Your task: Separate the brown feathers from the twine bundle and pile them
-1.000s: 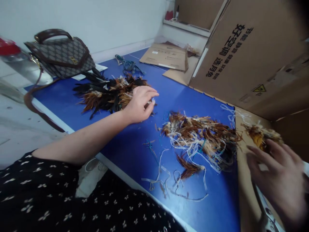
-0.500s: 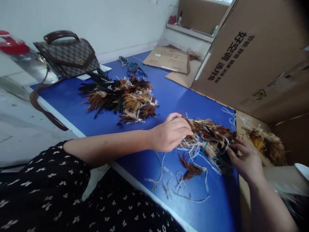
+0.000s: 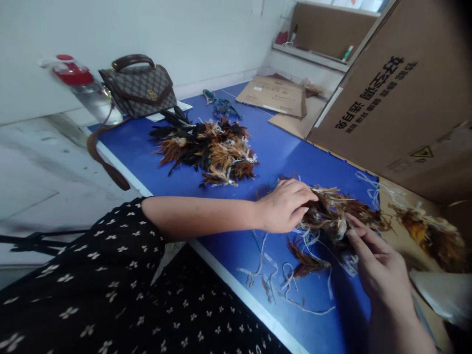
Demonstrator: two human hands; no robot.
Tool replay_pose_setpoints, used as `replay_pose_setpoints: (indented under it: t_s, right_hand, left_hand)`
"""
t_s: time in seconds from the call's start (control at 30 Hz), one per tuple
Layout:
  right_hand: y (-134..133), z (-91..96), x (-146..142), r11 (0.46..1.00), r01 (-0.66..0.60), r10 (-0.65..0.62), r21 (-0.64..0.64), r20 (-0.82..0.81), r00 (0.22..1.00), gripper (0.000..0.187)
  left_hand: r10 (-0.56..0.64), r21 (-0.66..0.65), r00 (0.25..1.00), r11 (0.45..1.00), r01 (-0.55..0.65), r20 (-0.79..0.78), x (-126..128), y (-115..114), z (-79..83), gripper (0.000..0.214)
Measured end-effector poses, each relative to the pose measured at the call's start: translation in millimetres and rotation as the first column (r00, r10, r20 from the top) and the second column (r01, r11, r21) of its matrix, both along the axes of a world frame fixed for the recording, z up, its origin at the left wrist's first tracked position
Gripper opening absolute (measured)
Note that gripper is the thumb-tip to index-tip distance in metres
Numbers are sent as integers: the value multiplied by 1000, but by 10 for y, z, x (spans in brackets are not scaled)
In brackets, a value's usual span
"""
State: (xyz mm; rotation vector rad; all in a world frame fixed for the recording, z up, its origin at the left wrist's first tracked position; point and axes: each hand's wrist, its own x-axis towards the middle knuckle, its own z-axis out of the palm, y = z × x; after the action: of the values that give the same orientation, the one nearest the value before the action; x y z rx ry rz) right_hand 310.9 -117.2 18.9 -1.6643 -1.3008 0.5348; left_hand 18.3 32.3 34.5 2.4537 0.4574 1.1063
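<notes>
On the blue table lies a tangle of brown feathers and white strings. My left hand rests on its left side, fingers curled and pinching into the feathers. From the right, my right hand pinches a feather bundle in the same tangle between thumb and fingers. Farther back sits a sorted pile of brown and black feathers. Loose strings and a small feather tuft lie near the table's front edge.
A patterned handbag and a red-capped bottle stand at the back left. A large cardboard box rises at the right, flat cardboard lies behind. More orange feathers sit at the far right.
My left hand left the far feather pile and came to the near tangle. My right hand moved in from the right and took hold of feathers there. The view shifted left.
</notes>
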Motion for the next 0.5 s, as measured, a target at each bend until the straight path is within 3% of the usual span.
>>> replay_pose_setpoints:
  t_s: [0.17, 0.27, 0.37, 0.5]
  right_hand:
    - [5, -73, -204, 998, -63, 63, -18, -7, 998, 38]
    - [-14, -89, -237, 995, -101, 101, -26, 3, 995, 38]
    - [-49, -95, -205, 999, -45, 45, -27, -7, 999, 38]
    - [-76, -149, -91, 998, 57, -57, 1, 54, 997, 42]
  left_hand:
    - [-1, 84, 989, 996, 14, -150, 159, 19, -100, 54]
    - [0, 82, 975, 996, 19, -223, 230, 41, -207, 42]
    - [2, 70, 978, 997, 13, -210, 211, 78, -285, 33]
    - [55, 10, 989, 999, -54, -136, 94, 196, -327, 39]
